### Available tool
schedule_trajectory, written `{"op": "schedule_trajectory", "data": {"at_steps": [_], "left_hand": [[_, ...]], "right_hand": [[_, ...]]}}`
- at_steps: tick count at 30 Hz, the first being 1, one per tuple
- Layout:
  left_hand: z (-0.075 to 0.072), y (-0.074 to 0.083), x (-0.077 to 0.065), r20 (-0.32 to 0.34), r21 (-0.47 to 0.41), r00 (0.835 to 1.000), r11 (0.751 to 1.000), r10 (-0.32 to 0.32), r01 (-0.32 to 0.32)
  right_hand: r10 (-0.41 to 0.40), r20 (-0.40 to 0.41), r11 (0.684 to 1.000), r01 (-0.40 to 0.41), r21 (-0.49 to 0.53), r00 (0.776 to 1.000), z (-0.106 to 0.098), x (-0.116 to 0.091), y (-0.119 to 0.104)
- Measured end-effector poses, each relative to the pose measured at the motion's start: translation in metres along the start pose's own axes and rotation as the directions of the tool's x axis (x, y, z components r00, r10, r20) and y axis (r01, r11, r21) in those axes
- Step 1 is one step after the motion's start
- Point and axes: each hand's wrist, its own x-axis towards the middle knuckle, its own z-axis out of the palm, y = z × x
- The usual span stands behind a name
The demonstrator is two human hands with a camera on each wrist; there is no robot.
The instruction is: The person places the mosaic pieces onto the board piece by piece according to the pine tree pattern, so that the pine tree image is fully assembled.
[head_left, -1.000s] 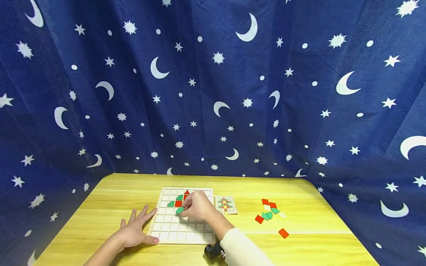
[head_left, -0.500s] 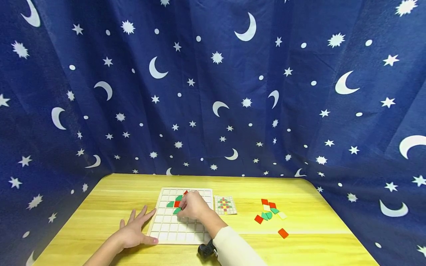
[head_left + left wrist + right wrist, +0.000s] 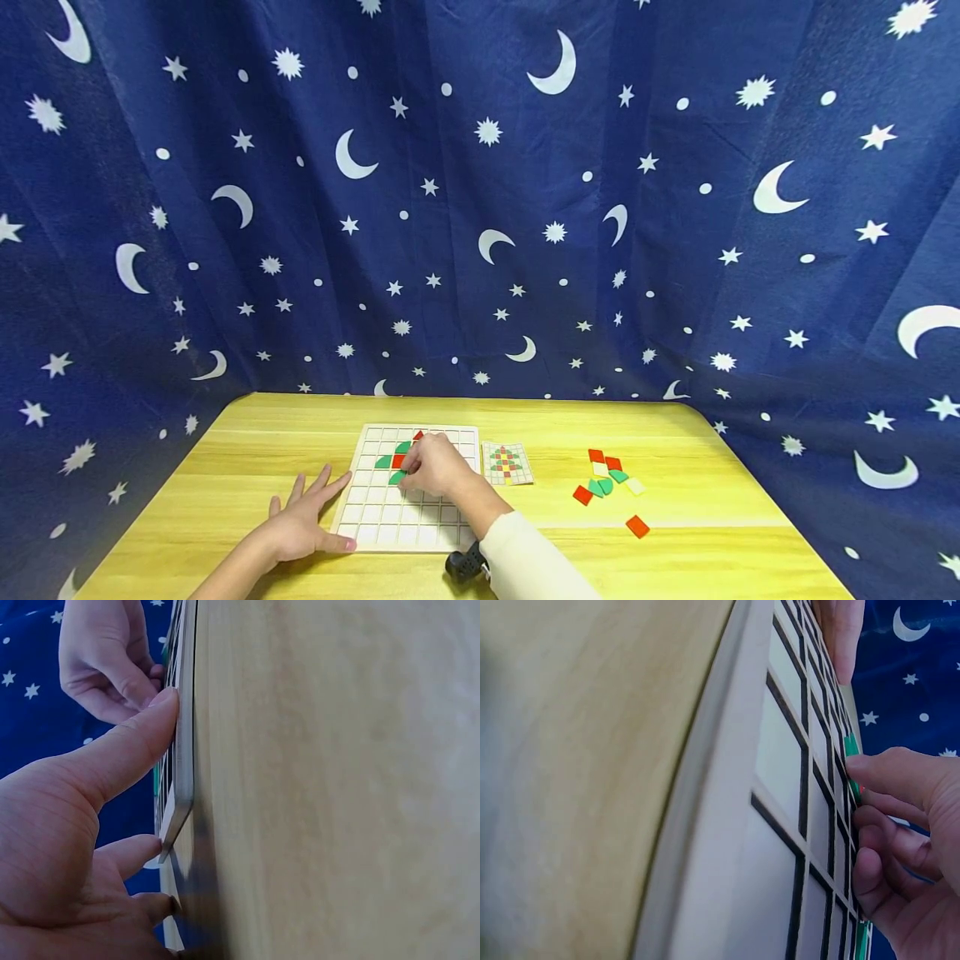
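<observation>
A white gridded board [image 3: 371,512] lies on the table. My left hand [image 3: 303,525] is spread at its left side, thumb on the front corner and fingers along the edge. Over the board's middle, my right hand [image 3: 438,467] has curled fingers, with thumb and forefinger at a green rounded tile [image 3: 397,478]. In the right wrist view the thumb touches a green tile [image 3: 852,761]; the fingers hide part of the board. A red square tile [image 3: 400,461], two green rounded tiles [image 3: 384,461] and a red triangle [image 3: 418,435] sit in the grid nearby.
A pattern card [image 3: 507,463] showing a red and green tree lies right of the board. Farther right are several loose red, green and pale yellow tiles [image 3: 606,487]. A black device [image 3: 465,565] is at the right wrist. A blue curtain [image 3: 480,208] hangs behind the table.
My right hand has moved slightly left and lowered the green rounded tile into the grid below the red square. My left hand has stayed at the board's edge.
</observation>
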Motion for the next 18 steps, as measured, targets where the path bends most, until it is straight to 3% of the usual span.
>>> {"op": "schedule_trajectory", "data": {"at_steps": [7, 14, 18], "left_hand": [[0.001, 0.001, 0.000, -0.005, 0.001, 1.000, 1.000, -0.006, 0.006], [0.000, 0.001, 0.001, -0.007, -0.004, 1.000, 1.000, -0.006, 0.006], [-0.001, 0.004, 0.000, 0.002, 0.000, 1.000, 1.000, -0.017, 0.017]], "right_hand": [[0.003, -0.022, 0.999, -0.002, 0.038, 1.000, -0.008, -0.011, -0.002], [-0.026, -0.093, 0.991, 0.038, 0.132, 0.995, -0.025, -0.030, 0.008], [-0.033, -0.148, 0.990, 0.052, 0.132, 0.989, -0.036, -0.045, 0.017]]}}
